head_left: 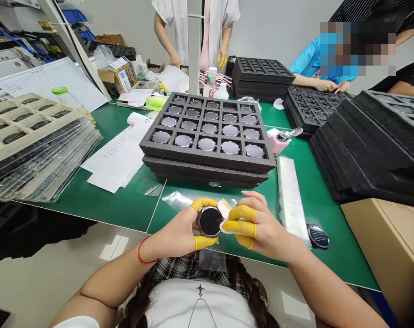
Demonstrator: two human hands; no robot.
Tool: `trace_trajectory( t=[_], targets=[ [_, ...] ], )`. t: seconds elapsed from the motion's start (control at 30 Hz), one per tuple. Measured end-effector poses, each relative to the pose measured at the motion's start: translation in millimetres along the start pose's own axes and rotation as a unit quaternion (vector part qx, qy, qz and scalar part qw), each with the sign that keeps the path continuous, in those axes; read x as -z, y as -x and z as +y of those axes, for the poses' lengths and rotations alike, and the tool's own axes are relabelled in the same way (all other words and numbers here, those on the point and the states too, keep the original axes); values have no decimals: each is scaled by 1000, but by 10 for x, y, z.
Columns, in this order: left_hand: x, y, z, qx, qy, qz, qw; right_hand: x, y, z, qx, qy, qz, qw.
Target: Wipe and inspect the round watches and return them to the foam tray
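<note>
My left hand (183,230), with yellow finger cots on its thumb and a finger, grips a round watch case (209,222) with a black face by its rim. Yellow cots also cover several fingers of my right hand (250,223). Those fingers are closed on a small white wipe (225,226), which touches the right edge of the watch face. Just beyond my hands stands a stack of black foam trays (207,159); its top tray holds rows of round watch cases (206,144).
Right of my hands lie a white plastic-wrapped strip (292,196) and another round watch (318,236). A pink pump bottle (278,143), more foam trays (367,146) and a cardboard box (388,241) stand farther right. Papers (116,159) and stacked trays (39,150) are at left. Co-workers sit and stand across the table.
</note>
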State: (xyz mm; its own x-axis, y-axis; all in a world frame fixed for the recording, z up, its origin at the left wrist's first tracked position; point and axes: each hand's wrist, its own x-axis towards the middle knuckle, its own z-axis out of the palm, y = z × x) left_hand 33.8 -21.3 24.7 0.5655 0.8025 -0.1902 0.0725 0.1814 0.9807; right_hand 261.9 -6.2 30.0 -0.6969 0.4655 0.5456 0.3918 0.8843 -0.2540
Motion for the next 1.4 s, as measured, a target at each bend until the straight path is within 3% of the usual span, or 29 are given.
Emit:
trace_trajectory(
  t=[0.13, 0.2, 0.37, 0.63, 0.9, 0.97, 1.03, 1.13, 1.23, 1.4],
  targets=[
    [0, 28, 29, 13, 11, 7, 1000, 3, -1, 30, -78, 25, 110, 991],
    [-5, 37, 30, 13, 12, 3, 1000, -23, -25, -1, -92, 18, 127, 987],
    [-22, 29, -11, 8, 6, 0, 1000, -137, -91, -94, -56, 31, 78, 995],
    [25, 25, -114, -7, -7, 63, 998, -215, -16, -182, -49, 91, 74, 992],
    [52, -6, -128, -13, -18, 86, 996, -306, 20, -291, -61, 25, 75, 995],
    [67, -23, -117, -11, -8, 109, 994, -269, 33, -279, -78, -45, 73, 993],
    [97, -45, -102, -11, 21, 149, 988, -206, 63, -241, -139, -87, 88, 983],
    [141, -68, -71, -12, 83, 194, 977, -157, 97, -186, -220, -42, 73, 972],
    [136, -58, -32, -17, 117, 200, 973, -238, 59, -208, -156, 26, 1, 987],
    [96, -18, -20, -53, 161, 211, 963, -302, -53, -432, -59, 53, 126, 989]
  ],
)
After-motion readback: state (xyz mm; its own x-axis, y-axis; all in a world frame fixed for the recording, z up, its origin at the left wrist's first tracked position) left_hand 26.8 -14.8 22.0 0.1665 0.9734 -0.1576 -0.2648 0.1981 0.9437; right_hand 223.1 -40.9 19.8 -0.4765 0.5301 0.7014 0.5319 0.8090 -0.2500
